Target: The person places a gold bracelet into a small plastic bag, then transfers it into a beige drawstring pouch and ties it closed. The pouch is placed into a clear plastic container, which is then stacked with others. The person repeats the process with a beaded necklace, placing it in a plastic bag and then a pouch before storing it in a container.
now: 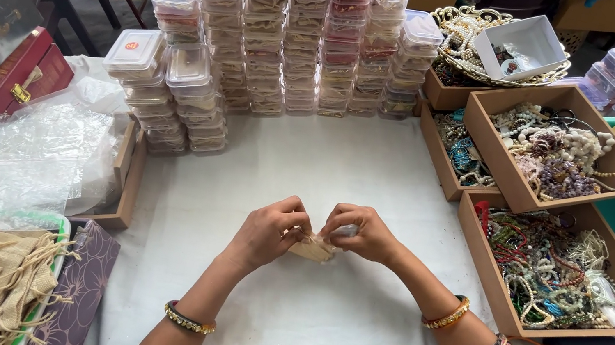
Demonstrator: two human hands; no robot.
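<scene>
Near the front edge, bare white tabletop (280,334). Mid-table, left hand (268,232) and right hand (364,234) both pinched shut on a small tan pouch (314,249). Could drop and spill if one pinch slips. Stacked boxes (280,35) at the back edge.

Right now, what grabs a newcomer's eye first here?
The stacks of clear lidded plastic boxes at the back of the white table. On the right, wooden trays heaped with beaded jewellery. At centre, the left hand and right hand pinch a small beige pouch.
</scene>
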